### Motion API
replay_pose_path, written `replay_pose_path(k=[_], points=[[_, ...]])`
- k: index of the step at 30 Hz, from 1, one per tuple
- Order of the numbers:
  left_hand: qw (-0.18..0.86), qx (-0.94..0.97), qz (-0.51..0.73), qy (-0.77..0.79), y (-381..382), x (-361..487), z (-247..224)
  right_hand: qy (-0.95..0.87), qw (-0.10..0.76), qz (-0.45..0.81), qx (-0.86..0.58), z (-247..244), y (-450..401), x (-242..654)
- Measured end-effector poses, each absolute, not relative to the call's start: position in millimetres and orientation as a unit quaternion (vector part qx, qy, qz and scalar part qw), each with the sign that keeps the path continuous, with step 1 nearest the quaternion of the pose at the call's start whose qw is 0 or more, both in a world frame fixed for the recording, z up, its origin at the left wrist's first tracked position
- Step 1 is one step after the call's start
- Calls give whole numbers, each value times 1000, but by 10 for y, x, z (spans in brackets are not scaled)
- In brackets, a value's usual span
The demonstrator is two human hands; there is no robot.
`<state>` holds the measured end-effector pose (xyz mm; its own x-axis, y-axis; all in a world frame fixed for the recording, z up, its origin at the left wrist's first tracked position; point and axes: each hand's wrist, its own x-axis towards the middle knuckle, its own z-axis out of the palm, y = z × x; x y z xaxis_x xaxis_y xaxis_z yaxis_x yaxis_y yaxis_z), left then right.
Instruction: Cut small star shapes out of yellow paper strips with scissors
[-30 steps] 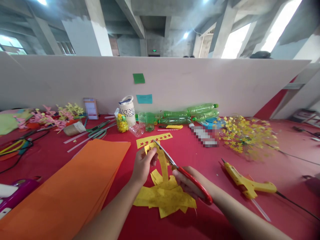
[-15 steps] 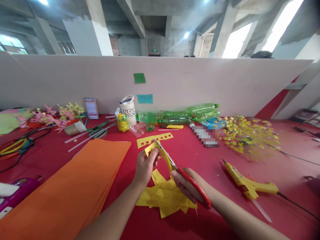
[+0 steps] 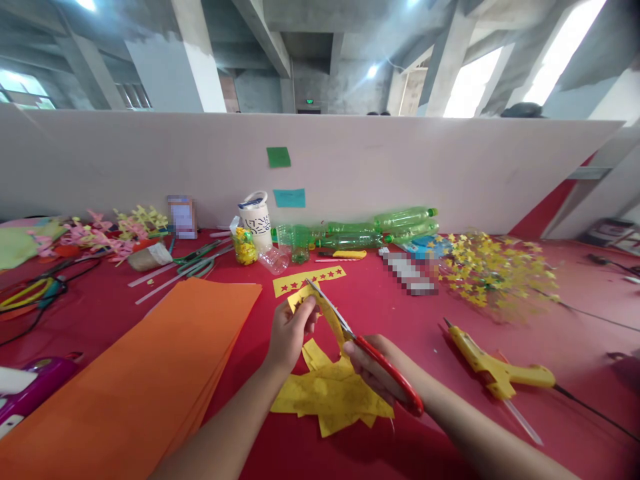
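My left hand (image 3: 293, 328) pinches a yellow strip (image 3: 299, 295) with star-shaped cut-outs, held just above the table. Red-handled scissors (image 3: 383, 363) are gripped in my right hand (image 3: 383, 373), their blades pointing up and left along the yellow piece. A narrow curl of yellow material (image 3: 331, 319) hangs down beside the blades. Below both hands lies a heap of yellow scraps (image 3: 330, 393). Behind the scissor tip, another yellow strip with a row of star holes (image 3: 327, 274) rests flat on the table.
Orange sheets (image 3: 165, 360) are stacked on the left. A yellow glue gun (image 3: 495, 367) with its cord lies on the right, before a bunch of gold stars (image 3: 493, 270). Green bottles (image 3: 355, 240), a white cup (image 3: 256, 223) and a yellow utility knife (image 3: 347, 254) line the back.
Both hands hold nearly the same pose. The scissors and the yellow strip have barely shifted.
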<state>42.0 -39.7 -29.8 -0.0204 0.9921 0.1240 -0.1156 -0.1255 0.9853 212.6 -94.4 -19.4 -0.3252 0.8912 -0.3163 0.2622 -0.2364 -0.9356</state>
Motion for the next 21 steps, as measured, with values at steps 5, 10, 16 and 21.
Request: replay_pose_path(k=[5,10,16,21], points=[[507,490,567,427,-387,411,-303,-567,264,584,-517,-181,-939,2135],[521,468,584,410,-364,405,-309,-554,266,582,-532,-162,-939,2139],[546,422,610,389,-277,348,-289,-566,269,563,-539,-208,-915,2170],[581,409,580,398,-238,312,-247,-558,271,567,-541,-246,-901,2188]])
